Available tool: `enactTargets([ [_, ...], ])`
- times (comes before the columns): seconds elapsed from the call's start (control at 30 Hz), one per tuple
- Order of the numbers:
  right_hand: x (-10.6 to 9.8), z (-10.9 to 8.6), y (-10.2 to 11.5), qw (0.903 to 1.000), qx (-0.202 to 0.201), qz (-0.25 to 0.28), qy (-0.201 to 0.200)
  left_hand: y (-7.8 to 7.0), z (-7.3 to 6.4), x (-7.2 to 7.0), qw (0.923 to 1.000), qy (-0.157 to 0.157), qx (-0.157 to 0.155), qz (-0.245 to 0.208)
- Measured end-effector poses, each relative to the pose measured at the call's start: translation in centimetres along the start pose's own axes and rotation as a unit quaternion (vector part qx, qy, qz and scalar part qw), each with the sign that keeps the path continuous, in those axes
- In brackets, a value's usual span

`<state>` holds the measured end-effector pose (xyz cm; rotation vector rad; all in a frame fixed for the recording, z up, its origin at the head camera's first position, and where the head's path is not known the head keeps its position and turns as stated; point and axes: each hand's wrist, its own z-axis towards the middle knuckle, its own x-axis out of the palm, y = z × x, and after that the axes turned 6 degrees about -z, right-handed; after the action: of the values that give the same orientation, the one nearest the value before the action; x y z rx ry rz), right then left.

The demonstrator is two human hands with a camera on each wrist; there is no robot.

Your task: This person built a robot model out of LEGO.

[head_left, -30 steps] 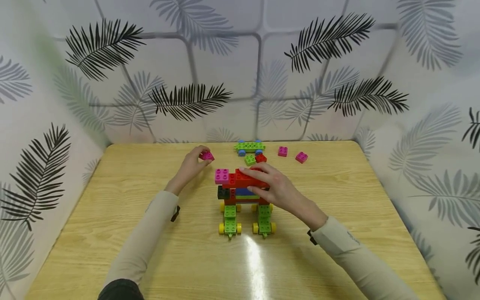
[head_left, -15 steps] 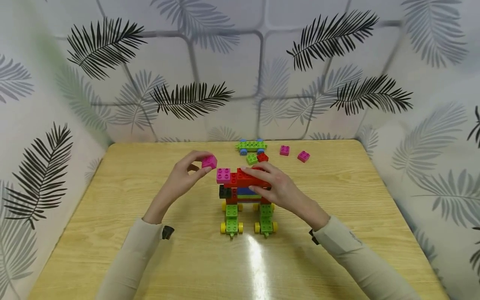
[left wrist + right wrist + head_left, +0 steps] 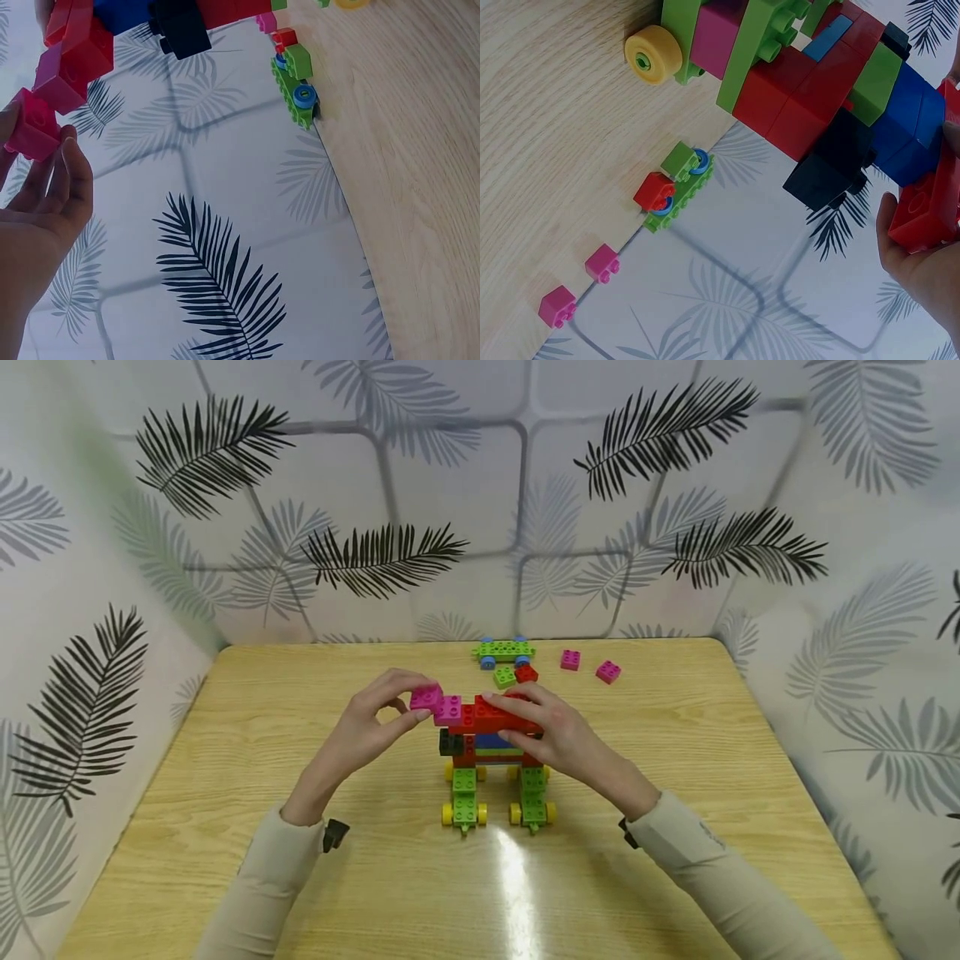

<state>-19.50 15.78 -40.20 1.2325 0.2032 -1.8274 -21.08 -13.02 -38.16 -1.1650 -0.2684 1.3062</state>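
Note:
My left hand (image 3: 365,727) pinches a pink toy brick (image 3: 425,697) between thumb and fingers. The held brick sits right against another pink brick (image 3: 448,710) at the left end of the built figure's top; whether they are joined I cannot tell. Across the figure's red top bricks (image 3: 922,214) my right hand (image 3: 562,735) lies with thumb and fingers curled round them. Below are a blue brick (image 3: 909,127), black bricks (image 3: 829,161) and red bricks (image 3: 802,90). Green wheeled bases (image 3: 465,810) with yellow wheels carry the figure on the table. My right palm hides part of its right end.
Behind the figure stands a green wheeled base (image 3: 504,650) with blue wheels. A small green brick (image 3: 505,677) and a red brick (image 3: 527,673) are near it. Two pink bricks, one (image 3: 571,660) left of the other (image 3: 608,672), lie farther right. A leaf-patterned wall (image 3: 480,527) borders the wooden table (image 3: 300,677).
My left hand has lifted the pink brick off the table and brought it right and nearer, up to the figure's pink end. My right hand has kept its hold on the red bricks.

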Motion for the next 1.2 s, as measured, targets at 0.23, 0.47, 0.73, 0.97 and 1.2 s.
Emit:
enactTargets([
  [0.23, 0.1, 0.0, 0.0, 1.0, 0.0, -0.005, 0.002, 1.3, 0.0, 0.0, 0.9995, 0.014, 0.027, 0.007],
  [0.47, 0.0, 0.1, -0.1, 1.0, -0.002, -0.003, 0.001, 1.4, 0.2, 0.3, 0.998, 0.013, 0.061, 0.012],
  [0.73, 0.0, 0.1, -0.1, 0.9999, 0.004, -0.003, 0.01, 1.7, 0.0, 1.3, 0.9961, -0.01, 0.084, 0.026],
  [0.97, 0.0, 0.1, -0.1, 0.9999, 0.008, -0.003, 0.01, 2.2, -0.3, 2.2, 0.9937, -0.03, 0.098, 0.046],
  [1.2, 0.0, 0.0, 0.0, 0.9999, 0.009, 0.002, 0.01, 2.5, -0.3, 2.9, 0.9924, -0.047, 0.105, 0.043],
])
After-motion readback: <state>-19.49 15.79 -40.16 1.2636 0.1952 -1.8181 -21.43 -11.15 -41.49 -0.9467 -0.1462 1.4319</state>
